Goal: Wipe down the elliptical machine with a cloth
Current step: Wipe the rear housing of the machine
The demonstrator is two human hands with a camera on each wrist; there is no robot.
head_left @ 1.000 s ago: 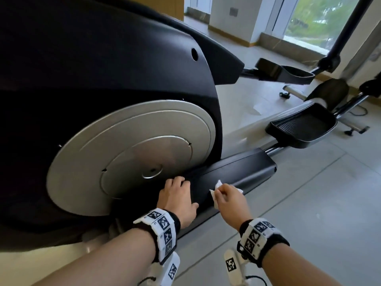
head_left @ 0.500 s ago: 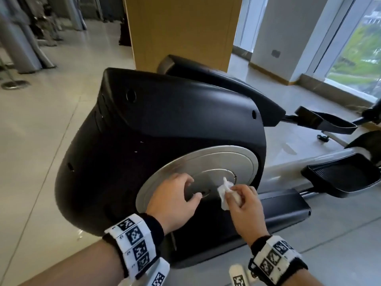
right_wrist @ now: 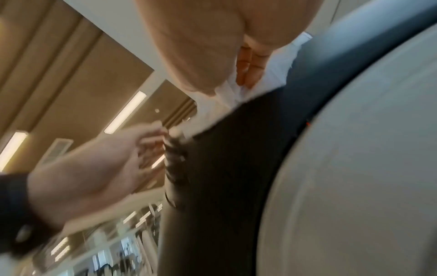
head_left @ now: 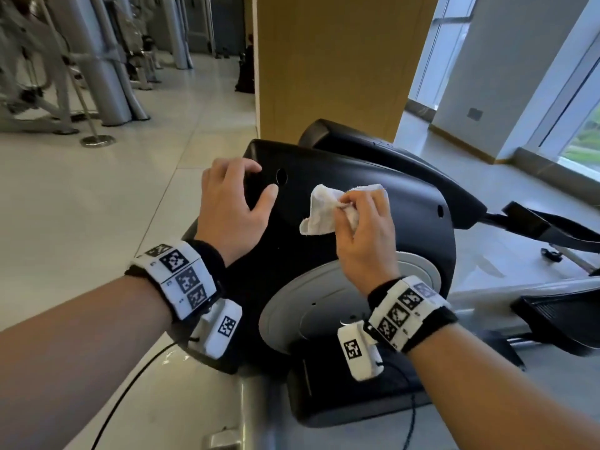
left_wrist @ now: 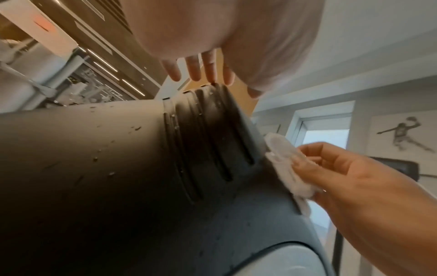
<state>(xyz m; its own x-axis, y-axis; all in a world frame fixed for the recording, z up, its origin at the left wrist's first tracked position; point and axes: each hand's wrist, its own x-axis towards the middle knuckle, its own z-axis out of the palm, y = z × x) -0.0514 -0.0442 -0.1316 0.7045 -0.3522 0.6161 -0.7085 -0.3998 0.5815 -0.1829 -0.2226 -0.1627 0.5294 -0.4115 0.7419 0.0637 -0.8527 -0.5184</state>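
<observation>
The elliptical's black flywheel housing (head_left: 373, 222) fills the middle of the head view, with a silver disc (head_left: 308, 306) low on its side. My right hand (head_left: 363, 222) pinches a crumpled white cloth (head_left: 319, 209) against the upper side of the housing. My left hand (head_left: 230, 203) rests on the housing's top front edge, fingers relaxed and spread. In the left wrist view the housing (left_wrist: 118, 168) carries water droplets, and the cloth (left_wrist: 283, 164) lies flat against its side. The right wrist view is blurred; the cloth (right_wrist: 274, 74) shows under my fingers beside the disc (right_wrist: 354, 168).
A tan pillar (head_left: 341, 60) stands right behind the machine. Black pedals (head_left: 558, 316) extend to the right, near a window. Other grey gym machines (head_left: 65, 60) and a post base (head_left: 97, 140) stand at the far left on the tiled floor.
Both hands have risen from the base cover past the silver disc to the top of the housing. The head view has pulled back and up. The right hand has kept hold of the cloth throughout.
</observation>
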